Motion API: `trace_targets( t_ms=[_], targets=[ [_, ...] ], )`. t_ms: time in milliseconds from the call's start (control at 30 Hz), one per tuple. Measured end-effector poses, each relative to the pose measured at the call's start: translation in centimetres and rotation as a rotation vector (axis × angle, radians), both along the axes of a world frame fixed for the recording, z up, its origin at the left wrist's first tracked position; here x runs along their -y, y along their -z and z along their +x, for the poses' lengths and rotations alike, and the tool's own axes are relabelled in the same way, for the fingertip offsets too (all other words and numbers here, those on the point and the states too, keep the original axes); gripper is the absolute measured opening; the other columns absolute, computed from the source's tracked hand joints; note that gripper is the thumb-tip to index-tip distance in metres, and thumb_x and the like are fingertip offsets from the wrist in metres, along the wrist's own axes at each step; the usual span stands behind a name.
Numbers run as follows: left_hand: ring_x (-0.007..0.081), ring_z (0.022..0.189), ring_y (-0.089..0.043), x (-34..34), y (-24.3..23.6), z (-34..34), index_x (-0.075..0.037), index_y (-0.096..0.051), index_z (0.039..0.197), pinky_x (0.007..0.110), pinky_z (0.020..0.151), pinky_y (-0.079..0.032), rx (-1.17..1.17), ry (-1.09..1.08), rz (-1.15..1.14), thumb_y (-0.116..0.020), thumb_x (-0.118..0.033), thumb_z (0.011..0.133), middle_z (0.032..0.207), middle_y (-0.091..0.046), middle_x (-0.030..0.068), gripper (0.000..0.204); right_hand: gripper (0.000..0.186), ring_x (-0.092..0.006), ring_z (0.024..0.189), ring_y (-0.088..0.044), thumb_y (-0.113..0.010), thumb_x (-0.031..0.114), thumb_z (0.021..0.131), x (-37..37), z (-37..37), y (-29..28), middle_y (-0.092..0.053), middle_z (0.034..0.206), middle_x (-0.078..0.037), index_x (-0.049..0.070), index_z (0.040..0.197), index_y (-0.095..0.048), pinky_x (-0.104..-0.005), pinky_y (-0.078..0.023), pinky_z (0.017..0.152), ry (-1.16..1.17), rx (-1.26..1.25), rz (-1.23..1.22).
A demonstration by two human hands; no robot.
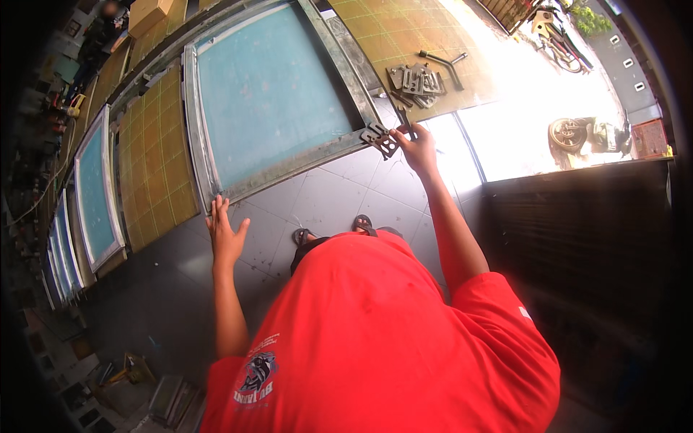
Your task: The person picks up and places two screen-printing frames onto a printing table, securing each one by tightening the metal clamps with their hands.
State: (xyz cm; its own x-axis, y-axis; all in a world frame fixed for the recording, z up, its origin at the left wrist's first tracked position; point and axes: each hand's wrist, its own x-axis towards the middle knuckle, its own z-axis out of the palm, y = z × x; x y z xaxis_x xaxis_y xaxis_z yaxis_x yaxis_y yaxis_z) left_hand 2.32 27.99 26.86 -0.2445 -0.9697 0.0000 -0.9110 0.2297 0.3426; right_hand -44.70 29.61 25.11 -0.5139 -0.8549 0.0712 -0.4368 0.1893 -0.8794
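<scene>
Right hand [420, 151], upper centre: grip closed on dark tool [402, 114], by slotted bracket [372, 136]. Left hand [227, 238], centre-left: grip spread, empty, fingertips at corner of blue-panelled frame [289, 165].

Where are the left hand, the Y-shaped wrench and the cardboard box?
Left hand [227, 239]: head view, back of the hand.
Y-shaped wrench [450, 66]: head view, where its three arms meet.
Cardboard box [149, 16]: head view, its visible side.

Daylight, harsh, from upper right; ground [516, 83] there glared to white; lower left dim; edges dark, bowed, blurred.
</scene>
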Motion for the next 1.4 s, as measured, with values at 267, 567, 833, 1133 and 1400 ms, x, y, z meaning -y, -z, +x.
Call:
trace_targets(
  t_ms=[267,567,833,1133,1400],
  targets=[
    [0.0287,0.143,-0.020,0.0,0.1,0.0,-0.008,-0.035,0.140,0.055,0.114,-0.011,-0.022,-0.028,0.030,-0.066,-0.027,0.084,0.153,-0.024,0.0110,0.067,0.022,-0.0235,0.074,-0.066,-0.072,0.019,0.079,0.6,0.5,-0.8,-0.069,0.080,-0.013,0.001,0.091,-0.069,-0.0338,-0.049,0.068,-0.113,0.002,0.092],
    [0.0285,0.143,-0.019,0.1,0.0,-0.1,-0.009,-0.036,0.140,0.056,0.113,-0.011,-0.033,-0.042,0.042,-0.065,-0.027,0.085,0.153,-0.025,0.0105,0.065,0.018,-0.0056,0.059,-0.049,-0.065,0.015,0.086,0.3,-0.9,0.2,-0.062,0.073,0.000,0.002,0.097,-0.068,-0.0217,-0.039,0.053,-0.148,0.577,0.131],
    [0.0279,0.143,-0.018,0.1,0.0,-0.2,-0.009,-0.035,0.140,0.055,0.114,-0.011,-0.045,-0.054,0.052,-0.065,-0.027,0.086,0.154,-0.024,0.0099,0.064,0.018,-0.0054,0.060,-0.048,-0.061,0.015,0.088,0.3,-0.5,0.7,-0.059,0.073,0.001,0.003,0.101,-0.066,-0.0214,-0.038,0.052,-0.077,0.627,0.119],
    [0.0269,0.143,-0.017,0.1,0.3,-0.1,-0.010,-0.035,0.140,0.053,0.115,-0.010,-0.058,-0.063,0.038,-0.064,-0.027,0.087,0.154,-0.023,0.0088,0.063,0.014,-0.0050,0.054,-0.039,-0.055,0.011,0.093,-0.6,-0.9,3.5,-0.049,0.071,0.004,0.003,0.103,-0.057,-0.0200,-0.031,0.045,0.087,1.130,0.032],
    [0.0266,0.143,-0.018,0.0,0.3,-0.3,-0.009,-0.035,0.140,0.052,0.115,-0.011,-0.111,-0.058,0.025,-0.064,-0.025,0.086,0.153,-0.024,0.0079,0.063,0.008,-0.0065,0.053,-0.038,-0.054,0.012,0.093,-0.3,0.1,3.7,-0.048,0.071,0.001,0.006,0.097,-0.058,-0.0188,-0.036,0.045,0.136,1.618,0.133]
  ],
)
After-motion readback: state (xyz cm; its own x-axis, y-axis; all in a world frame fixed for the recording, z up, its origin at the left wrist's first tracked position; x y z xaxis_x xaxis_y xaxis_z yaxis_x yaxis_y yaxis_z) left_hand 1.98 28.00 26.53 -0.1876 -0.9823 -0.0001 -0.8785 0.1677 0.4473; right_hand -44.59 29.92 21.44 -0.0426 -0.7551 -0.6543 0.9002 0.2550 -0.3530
